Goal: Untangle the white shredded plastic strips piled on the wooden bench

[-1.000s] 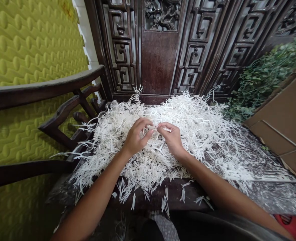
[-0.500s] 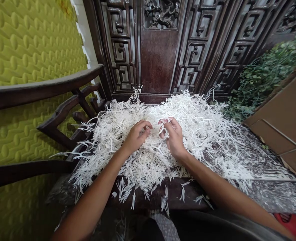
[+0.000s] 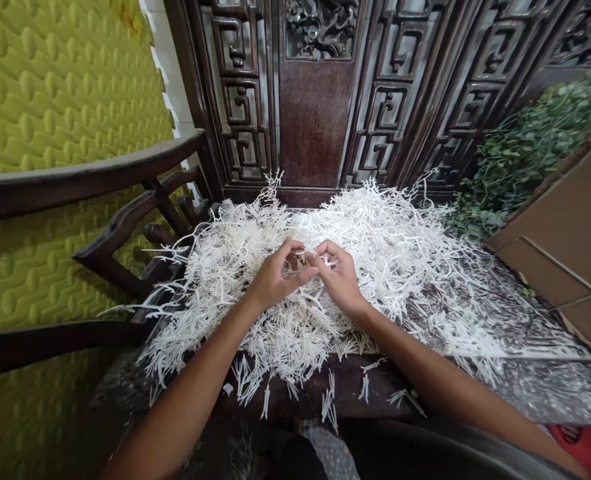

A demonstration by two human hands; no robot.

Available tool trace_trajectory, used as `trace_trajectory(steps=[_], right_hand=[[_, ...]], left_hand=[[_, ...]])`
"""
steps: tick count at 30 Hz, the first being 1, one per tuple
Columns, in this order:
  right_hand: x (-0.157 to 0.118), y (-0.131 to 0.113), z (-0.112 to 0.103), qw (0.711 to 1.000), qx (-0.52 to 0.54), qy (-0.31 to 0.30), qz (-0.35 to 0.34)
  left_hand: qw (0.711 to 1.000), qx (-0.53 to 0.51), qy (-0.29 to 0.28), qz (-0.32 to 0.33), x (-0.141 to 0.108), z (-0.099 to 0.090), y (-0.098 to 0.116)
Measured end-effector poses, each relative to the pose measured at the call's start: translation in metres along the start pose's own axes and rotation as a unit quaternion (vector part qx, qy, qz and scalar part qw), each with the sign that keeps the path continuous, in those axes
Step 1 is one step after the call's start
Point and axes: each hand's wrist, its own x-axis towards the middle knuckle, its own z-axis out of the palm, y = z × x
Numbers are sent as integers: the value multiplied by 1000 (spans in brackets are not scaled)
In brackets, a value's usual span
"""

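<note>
My left hand (image 3: pixel 277 275) and my right hand (image 3: pixel 339 277) meet over a wide heap of white branching plastic sprigs (image 3: pixel 295 327). My right fingers are closed on a small white sprig (image 3: pixel 329 263), partly hidden behind them. The left thumb and fingers curl around its other end, with thin white strands showing between them. Both hands hover just above the middle of the heap, whose pieces are thin, spiky and tangled.
A dark wooden bench (image 3: pixel 348 387) carries the heap, with loose white bits along its front edge. Its armrest (image 3: pixel 90 163) is at left, a carved back (image 3: pixel 318 123) behind. At right stand a cardboard box (image 3: pixel 565 247) and green artificial foliage (image 3: pixel 520 160).
My hands have come together; the left moved right toward the sprig in my right hand, and its fingers closed on it. The right hand shifted slightly left.
</note>
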Motion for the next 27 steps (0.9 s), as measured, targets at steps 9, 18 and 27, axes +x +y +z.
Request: trace_trajectory(steps=[9,18,27], right_hand=[[1,-6,-3,999,-35,-11,-20],[0,-1,-2,995,-79,7,-56],[-4,-3,1,993,-95,-24,-68]], left_hand=[[999,48,13,22,2,2,-9],[999,31,16,40,0,1,-4],[998,33,35,41,0,2,-1]])
